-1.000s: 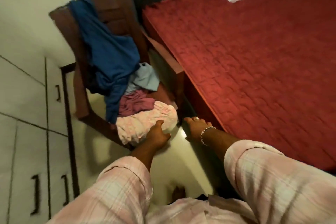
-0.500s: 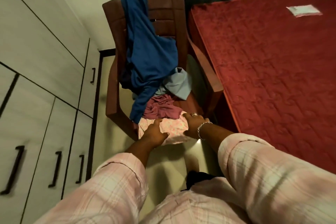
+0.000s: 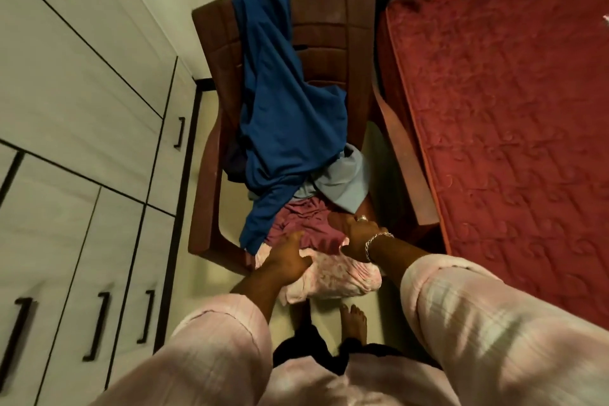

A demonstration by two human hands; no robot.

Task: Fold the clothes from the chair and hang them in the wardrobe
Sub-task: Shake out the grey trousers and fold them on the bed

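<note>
Gathering the first garment off the chair [image 3: 333, 30]: both hands are on the pale pink cloth [image 3: 333, 277] that droops over the seat's front edge. Left hand [image 3: 286, 262] has fingers curled into the cloth's left side, clamped on a fold. Right hand [image 3: 357, 237], ring and bracelet showing, reaches in at the far right edge of the cloth, where it meets the maroon garment [image 3: 306, 224]; fingers are tucked under and out of sight, so the grip cannot be told. A blue shirt [image 3: 283, 115] hangs from the chair back down onto the pile, its sleeve end lying just beside the pink cloth, and a light blue piece [image 3: 342, 181] sits behind the maroon one. Wardrobe [image 3: 82, 128] doors to the left are all closed; bed [image 3: 510, 128] close on the right. To do this well, likely: lift the pink cloth up and toward the body, checking the blue sleeve and maroon garment don't drag along, then shake it flat before folding.
</note>
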